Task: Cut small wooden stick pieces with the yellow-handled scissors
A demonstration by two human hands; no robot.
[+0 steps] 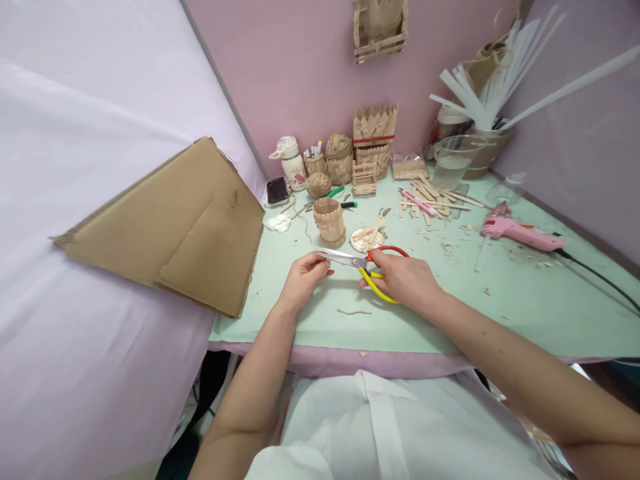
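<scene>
My right hand is closed round the red and yellow handles of a pair of scissors, whose blades point left. At the blade tips, the fingers of my left hand are pinched together; what they hold is too small to make out. Just behind the blades stands a small round cup of wooden sticks. To its right lies a round white lid with wood pieces on it. A short piece of twine rests on the green table in front of the scissors.
A pink glue gun and scattered sticks occupy the right side. Twine balls, a white bottle and a phone stand or lie at the back. Cardboard leans at the left.
</scene>
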